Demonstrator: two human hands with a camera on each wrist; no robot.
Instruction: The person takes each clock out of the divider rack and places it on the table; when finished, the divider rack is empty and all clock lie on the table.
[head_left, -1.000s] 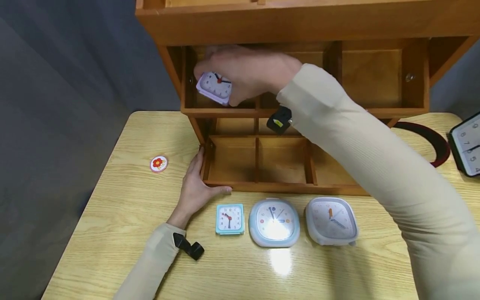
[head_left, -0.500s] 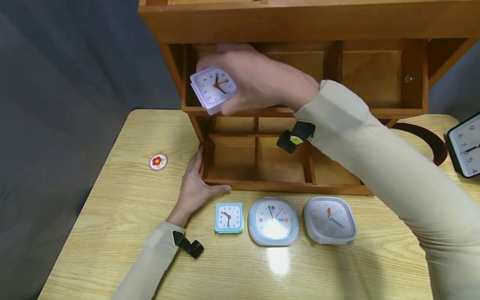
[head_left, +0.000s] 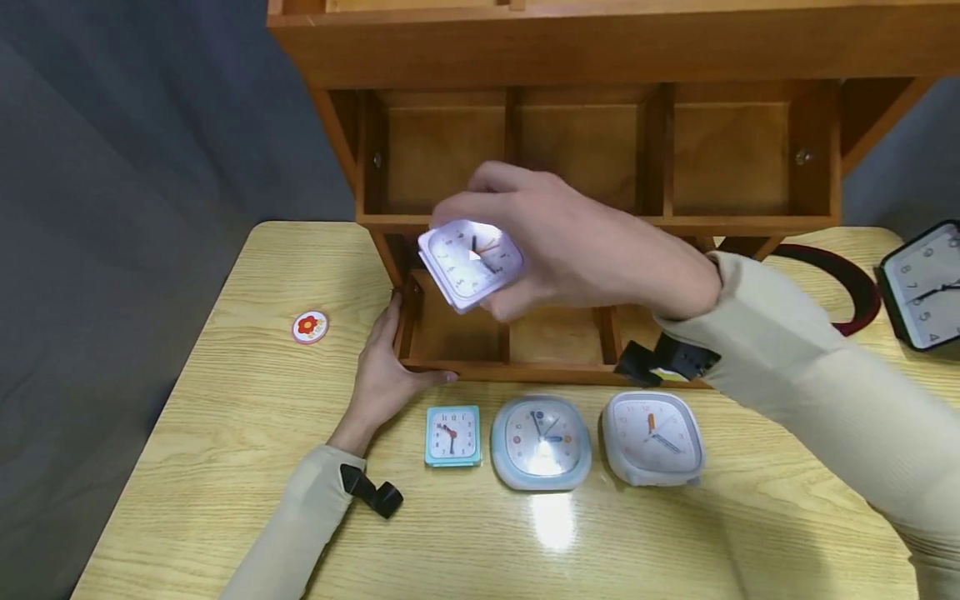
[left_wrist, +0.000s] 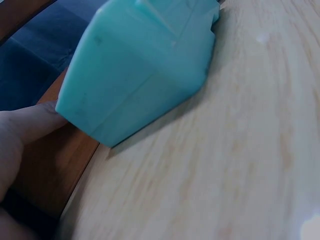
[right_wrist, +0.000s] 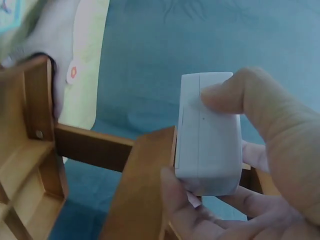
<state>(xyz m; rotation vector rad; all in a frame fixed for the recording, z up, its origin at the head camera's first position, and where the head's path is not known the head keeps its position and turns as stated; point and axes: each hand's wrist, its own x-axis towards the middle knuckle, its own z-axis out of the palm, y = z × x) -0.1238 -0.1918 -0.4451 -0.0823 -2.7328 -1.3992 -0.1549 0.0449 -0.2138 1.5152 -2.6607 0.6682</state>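
Note:
A small lilac square alarm clock (head_left: 472,265) is held in my right hand (head_left: 558,237), above the lower drawer in the head view. The right wrist view shows the side of its case (right_wrist: 212,137), the thumb pressing one end and fingers around the other. My left hand (head_left: 380,377) rests at the front left corner of the lower wooden drawer (head_left: 517,372), fingers along its side and thumb along its front. Close by that thumb stands a teal square alarm clock (head_left: 453,436); its teal back (left_wrist: 135,65) fills much of the left wrist view.
A rounded blue-white clock (head_left: 542,442) and a grey one (head_left: 652,437) stand right of the teal one. The upper drawer (head_left: 420,221) juts out above. A round flower sticker (head_left: 310,327) lies left. At right are a dark red band (head_left: 855,279) and a larger black-framed clock (head_left: 926,287).
My right hand has come out of the upper drawer's left compartment with the lilac clock, moving down and to the right. My left hand stays at the lower drawer's corner.

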